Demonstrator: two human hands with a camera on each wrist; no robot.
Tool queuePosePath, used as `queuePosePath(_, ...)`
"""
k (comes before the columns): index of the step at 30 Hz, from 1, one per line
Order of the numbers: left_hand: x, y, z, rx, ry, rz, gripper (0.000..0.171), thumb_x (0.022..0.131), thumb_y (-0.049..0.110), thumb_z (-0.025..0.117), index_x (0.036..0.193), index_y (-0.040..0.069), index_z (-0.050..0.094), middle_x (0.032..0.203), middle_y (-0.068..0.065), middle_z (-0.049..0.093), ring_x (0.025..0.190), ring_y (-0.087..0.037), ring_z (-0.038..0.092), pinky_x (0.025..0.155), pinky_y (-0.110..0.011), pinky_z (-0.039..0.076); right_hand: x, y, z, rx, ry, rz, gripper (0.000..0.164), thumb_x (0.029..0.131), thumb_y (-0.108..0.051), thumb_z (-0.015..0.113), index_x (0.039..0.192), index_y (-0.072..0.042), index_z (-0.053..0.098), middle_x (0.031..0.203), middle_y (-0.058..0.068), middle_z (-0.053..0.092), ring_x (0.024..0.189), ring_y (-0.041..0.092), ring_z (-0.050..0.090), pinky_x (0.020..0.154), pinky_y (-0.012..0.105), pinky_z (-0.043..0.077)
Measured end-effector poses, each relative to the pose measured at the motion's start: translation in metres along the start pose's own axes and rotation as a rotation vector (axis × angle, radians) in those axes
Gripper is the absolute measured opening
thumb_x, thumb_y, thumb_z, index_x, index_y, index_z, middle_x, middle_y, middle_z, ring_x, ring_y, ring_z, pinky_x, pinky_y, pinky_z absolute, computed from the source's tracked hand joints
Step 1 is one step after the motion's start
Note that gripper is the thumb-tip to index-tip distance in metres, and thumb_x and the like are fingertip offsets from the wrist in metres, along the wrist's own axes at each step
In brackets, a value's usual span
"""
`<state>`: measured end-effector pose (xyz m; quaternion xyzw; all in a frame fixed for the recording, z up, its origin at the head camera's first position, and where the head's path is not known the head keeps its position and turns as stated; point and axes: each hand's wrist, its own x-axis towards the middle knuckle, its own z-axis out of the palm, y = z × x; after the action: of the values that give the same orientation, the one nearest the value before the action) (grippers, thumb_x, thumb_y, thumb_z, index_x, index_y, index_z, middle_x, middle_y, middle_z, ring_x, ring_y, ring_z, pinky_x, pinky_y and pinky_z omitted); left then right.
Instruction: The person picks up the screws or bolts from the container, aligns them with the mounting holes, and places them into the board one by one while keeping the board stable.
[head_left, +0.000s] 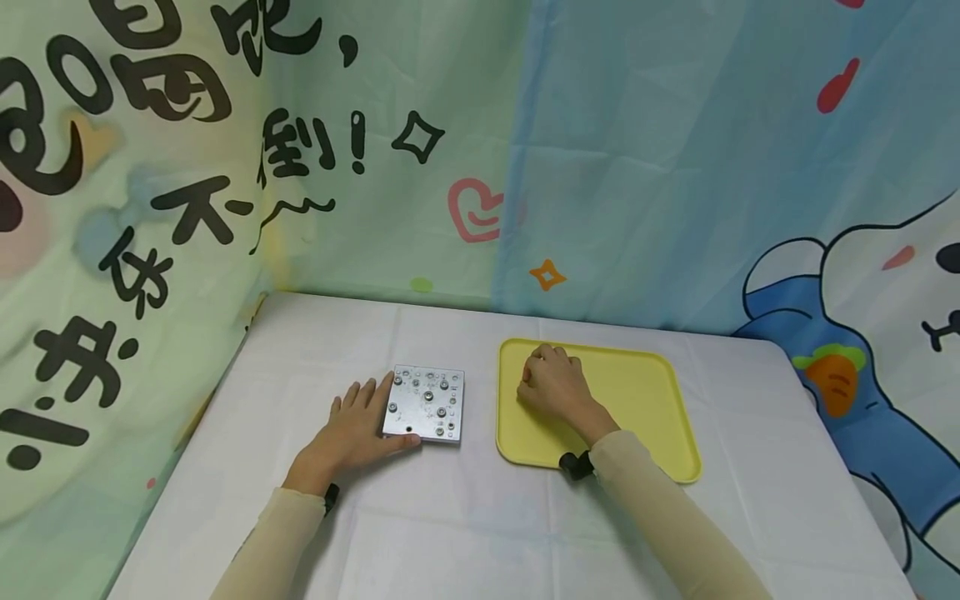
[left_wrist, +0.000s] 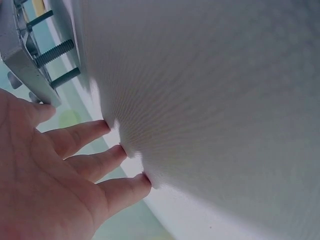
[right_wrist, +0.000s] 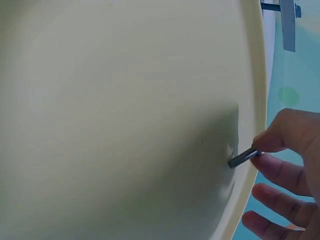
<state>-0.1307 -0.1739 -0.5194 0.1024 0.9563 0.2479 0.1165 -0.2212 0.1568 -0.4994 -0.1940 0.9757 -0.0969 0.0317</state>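
Observation:
A square metal plate (head_left: pixel 426 403) fitted with several bolts lies on the white table, left of the yellow tray (head_left: pixel 630 408). My left hand (head_left: pixel 360 429) rests beside it with fingers spread, thumb along its near edge and index finger at its left side. Threaded bolt shanks (left_wrist: pixel 55 52) stick out from the plate's underside in the left wrist view. Over the left part of the tray is my right hand (head_left: pixel 557 385). Between thumb and index finger it pinches a small bolt (right_wrist: pixel 243 157), whose threaded end is close to the tray surface.
White cloth (head_left: pixel 465 533) covers the table. A printed fabric backdrop (head_left: pixel 637 167) hangs along the back and the left side. The tray has a low raised rim.

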Motion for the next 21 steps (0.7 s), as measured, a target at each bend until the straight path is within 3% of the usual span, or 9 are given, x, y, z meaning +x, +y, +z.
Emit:
queuePosePath(12, -0.0005, 0.0013, -0.0004, 0.01, -0.007, -0.009, 0.114, 0.082, 0.075, 0.062, 0.162, 0.011, 0.012, 0.158, -0.029, 0.024, 0.146, -0.049, 0.015, 0.113, -0.067, 0.013, -0.0046, -0.0001, 0.0022, 0.084, 0.11, -0.033, 0.008, 0.086, -0.023, 0.068, 0.082, -0.016, 0.064, 0.117, 0.012, 0.059, 0.111, 0.035, 0.052, 0.092, 0.06, 0.04)
queuePosePath(21, 0.0007, 0.0002, 0.0009, 0.019, 0.003, -0.004, 0.113, 0.083, 0.074, 0.062, 0.162, 0.01, 0.013, 0.158, -0.029, 0.025, 0.146, -0.049, 0.016, 0.113, -0.068, 0.014, -0.0038, -0.0001, 0.0023, 0.207, 0.2, -0.098, 0.008, 0.088, -0.02, 0.067, 0.084, -0.013, 0.067, 0.114, 0.013, 0.062, 0.109, 0.037, 0.056, 0.088, 0.057, 0.045)
